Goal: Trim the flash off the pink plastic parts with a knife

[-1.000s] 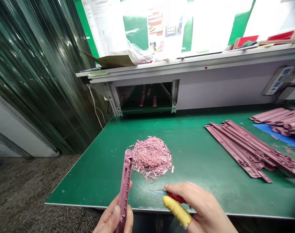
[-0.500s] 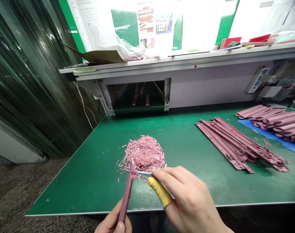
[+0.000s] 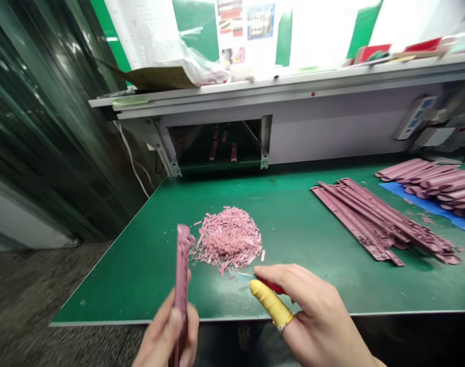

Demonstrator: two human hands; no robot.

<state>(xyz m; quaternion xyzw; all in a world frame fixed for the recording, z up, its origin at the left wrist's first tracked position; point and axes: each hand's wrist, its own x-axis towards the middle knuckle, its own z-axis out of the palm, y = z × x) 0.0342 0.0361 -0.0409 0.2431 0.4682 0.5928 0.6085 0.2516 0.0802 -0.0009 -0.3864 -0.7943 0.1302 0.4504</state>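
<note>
My left hand is closed round a long pink plastic strip, held upright with its rounded, ringed end at the top. In my right hand is a knife with a red handle; its thin blade points left and looks blurred. A yellow finger cot covers my right thumb. The blade is apart from the strip. Just beyond both hands lies a heap of pink shavings and small offcuts on the green tabletop.
Several long pink strips lie stacked on the right. Behind them, more rounded pink pieces rest on a blue sheet. An opening under the shelf holds several pink pieces. A power strip hangs at the back right.
The pink strip in my left hand has moved left and turned more upright, away from the blade. My right hand has shifted slightly right, so the knife's red handle now shows.
</note>
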